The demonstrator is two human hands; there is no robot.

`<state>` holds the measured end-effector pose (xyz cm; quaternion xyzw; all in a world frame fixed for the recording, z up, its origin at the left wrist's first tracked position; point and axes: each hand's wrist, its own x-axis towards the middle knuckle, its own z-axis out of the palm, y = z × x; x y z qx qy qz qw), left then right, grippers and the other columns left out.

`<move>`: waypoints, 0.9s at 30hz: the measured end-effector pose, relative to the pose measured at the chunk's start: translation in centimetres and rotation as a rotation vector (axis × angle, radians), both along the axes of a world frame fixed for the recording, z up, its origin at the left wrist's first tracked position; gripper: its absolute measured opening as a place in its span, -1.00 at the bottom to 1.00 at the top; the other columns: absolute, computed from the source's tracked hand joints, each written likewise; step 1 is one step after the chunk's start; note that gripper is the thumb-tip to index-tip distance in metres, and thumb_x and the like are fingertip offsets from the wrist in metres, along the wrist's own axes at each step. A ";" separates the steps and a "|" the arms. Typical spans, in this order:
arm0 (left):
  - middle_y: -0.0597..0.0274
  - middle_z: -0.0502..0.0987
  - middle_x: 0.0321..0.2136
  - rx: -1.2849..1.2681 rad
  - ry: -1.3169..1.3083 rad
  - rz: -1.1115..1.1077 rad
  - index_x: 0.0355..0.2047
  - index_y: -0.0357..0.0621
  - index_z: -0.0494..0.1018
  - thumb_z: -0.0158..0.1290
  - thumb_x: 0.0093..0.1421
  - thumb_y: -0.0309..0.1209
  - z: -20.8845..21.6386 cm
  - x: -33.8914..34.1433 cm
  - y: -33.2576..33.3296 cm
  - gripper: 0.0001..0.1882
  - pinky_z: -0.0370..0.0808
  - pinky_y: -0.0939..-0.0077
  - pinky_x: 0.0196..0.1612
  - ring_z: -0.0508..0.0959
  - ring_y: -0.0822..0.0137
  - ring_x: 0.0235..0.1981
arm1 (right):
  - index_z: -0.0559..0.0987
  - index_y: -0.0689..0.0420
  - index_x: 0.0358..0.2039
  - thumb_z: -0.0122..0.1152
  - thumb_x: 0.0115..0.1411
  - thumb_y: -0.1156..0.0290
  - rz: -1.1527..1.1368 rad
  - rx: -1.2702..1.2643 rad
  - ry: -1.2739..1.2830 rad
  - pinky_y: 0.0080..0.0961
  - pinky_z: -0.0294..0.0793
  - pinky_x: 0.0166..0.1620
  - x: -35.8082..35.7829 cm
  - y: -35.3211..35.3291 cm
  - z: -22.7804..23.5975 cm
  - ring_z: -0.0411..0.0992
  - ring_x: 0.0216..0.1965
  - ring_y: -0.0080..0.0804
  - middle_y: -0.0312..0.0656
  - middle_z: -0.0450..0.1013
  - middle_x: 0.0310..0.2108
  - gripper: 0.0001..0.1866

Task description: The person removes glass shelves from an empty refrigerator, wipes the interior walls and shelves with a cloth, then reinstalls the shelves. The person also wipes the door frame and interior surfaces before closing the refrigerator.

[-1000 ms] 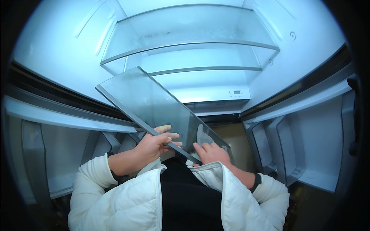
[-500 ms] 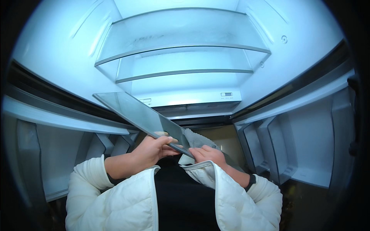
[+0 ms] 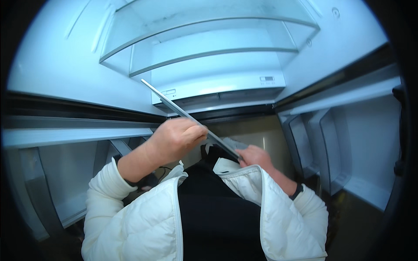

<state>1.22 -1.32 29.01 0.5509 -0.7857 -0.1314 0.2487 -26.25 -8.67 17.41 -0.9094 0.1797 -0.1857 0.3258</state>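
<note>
Both hands, left (image 3: 176, 138) and right (image 3: 256, 157), fingers closed, gripped a stiff, likely fragile clear glass refrigerator shelf (image 3: 187, 115) edge-on by its near end.

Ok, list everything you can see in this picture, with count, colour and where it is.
glass shelf: one, clear grey, seen edge-on, tilted, held in front of the open fridge
fixed shelves: two, clear with pale rims, upper fridge interior
fridge drawer front: one, white, below the shelves
door bins: several, white, right door; more on the left door
jacket: one, white, quilted, bottom
left hand: grip on the glass shelf
right hand: on the shelf's lower end
</note>
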 end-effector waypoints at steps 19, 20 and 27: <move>-0.03 0.59 -0.34 1.004 -0.686 -0.651 -0.24 -0.15 0.57 0.07 0.12 -0.31 -11.9 -5.2 -14.2 -0.75 0.46 0.14 -0.13 0.55 -0.05 -0.23 | 0.60 0.05 -0.26 0.30 -0.02 0.35 -0.109 0.016 0.157 -0.26 0.43 -0.23 -0.8 -4.8 -6.4 0.43 -0.30 -0.17 -0.19 0.46 -0.43 -0.74; -0.04 0.59 -0.34 0.995 -0.688 -0.680 -0.25 -0.16 0.57 0.07 0.12 -0.31 -12.5 -5.6 -14.6 -0.75 0.46 0.13 -0.13 0.55 -0.06 -0.23 | 0.59 0.04 -0.24 0.32 -0.02 0.30 -0.124 0.014 0.226 -0.28 0.43 -0.19 -1.1 -4.8 -7.0 0.43 -0.27 -0.18 -0.20 0.47 -0.38 -0.71; -0.12 0.58 -0.37 1.034 -0.722 -0.757 -0.31 -0.28 0.57 0.06 0.13 -0.26 -16.8 -6.5 -16.3 -0.70 0.48 0.13 -0.17 0.57 -0.07 -0.26 | 0.56 0.10 -0.22 0.23 0.10 0.37 -0.734 0.091 -0.055 -0.27 0.43 -0.09 -6.7 -0.9 -10.7 0.43 -0.17 -0.13 -0.17 0.52 -0.24 -0.79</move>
